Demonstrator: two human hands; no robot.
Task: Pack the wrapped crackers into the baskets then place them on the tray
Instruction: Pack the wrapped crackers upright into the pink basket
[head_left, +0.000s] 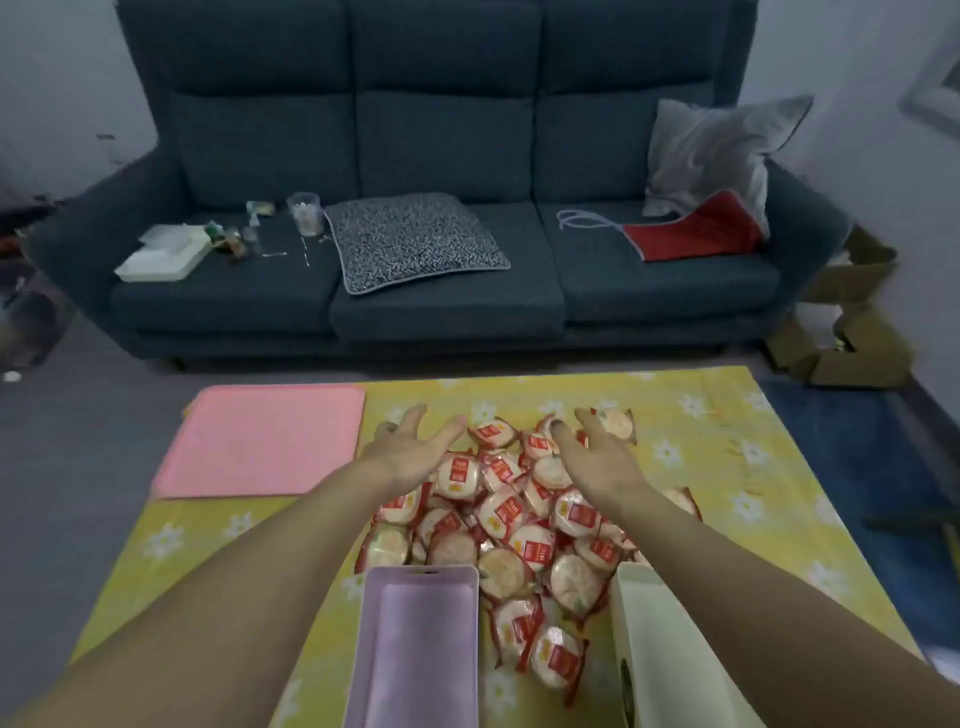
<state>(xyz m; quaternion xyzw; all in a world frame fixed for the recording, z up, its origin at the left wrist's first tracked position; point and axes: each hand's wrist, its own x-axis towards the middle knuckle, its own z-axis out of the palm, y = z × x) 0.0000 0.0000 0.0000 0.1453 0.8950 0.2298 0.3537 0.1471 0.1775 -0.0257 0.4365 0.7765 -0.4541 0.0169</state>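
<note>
A heap of round wrapped crackers with red labels lies in the middle of the yellow flowered tablecloth. A pink tray sits flat at the table's far left. A lilac basket stands empty near the front edge, and a cream basket lies beside it on the right, partly under my right forearm. My left hand is spread, palm turned inward, at the heap's far left edge. My right hand is spread at the heap's far right, fingers over crackers. Neither hand holds anything.
A dark blue sofa stands beyond the table with a patterned cushion, a grey pillow, a red cloth, white boxes and small items. Cardboard boxes sit on the floor at the right.
</note>
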